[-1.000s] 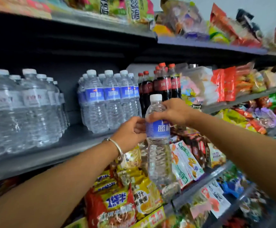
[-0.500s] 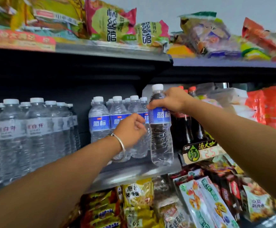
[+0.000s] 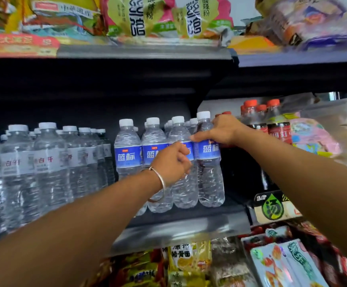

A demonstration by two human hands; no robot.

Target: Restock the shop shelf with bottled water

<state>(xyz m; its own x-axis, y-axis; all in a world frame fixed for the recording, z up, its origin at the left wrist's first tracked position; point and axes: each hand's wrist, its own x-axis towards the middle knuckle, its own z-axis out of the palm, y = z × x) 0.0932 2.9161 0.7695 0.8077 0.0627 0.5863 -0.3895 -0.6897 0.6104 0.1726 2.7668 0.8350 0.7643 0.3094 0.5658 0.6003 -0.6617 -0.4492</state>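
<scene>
In the head view, the right hand (image 3: 223, 130) grips a blue-label water bottle (image 3: 208, 160) around its shoulder, thumb and fingers curled round the plastic just above the label. Half a second ago the bottle hung at the shelf's front edge, clear of the row; now it stands upright on the grey shelf (image 3: 181, 226), touching the right end of the row of blue-label water bottles (image 3: 154, 160), with its base set down on the shelf surface. A second ago it was lower, in front of the snack packets, with both hands on it. The left hand (image 3: 172, 162) has left the bottle and sits in front of the row with fingers curled; whether it touches a bottle cannot be told. A silver bangle (image 3: 158, 183) circles that wrist.

To the left of the row stands a block of white-label water bottles (image 3: 44, 162), a narrow gap between the two brands. Just right of the placed bottle, dark cola bottles with red caps (image 3: 272, 121) crowd the next bay, partly hidden by the right forearm. Noodle packets (image 3: 139, 15) lie on the shelf above; snack packets (image 3: 189, 264) fill the one below.
</scene>
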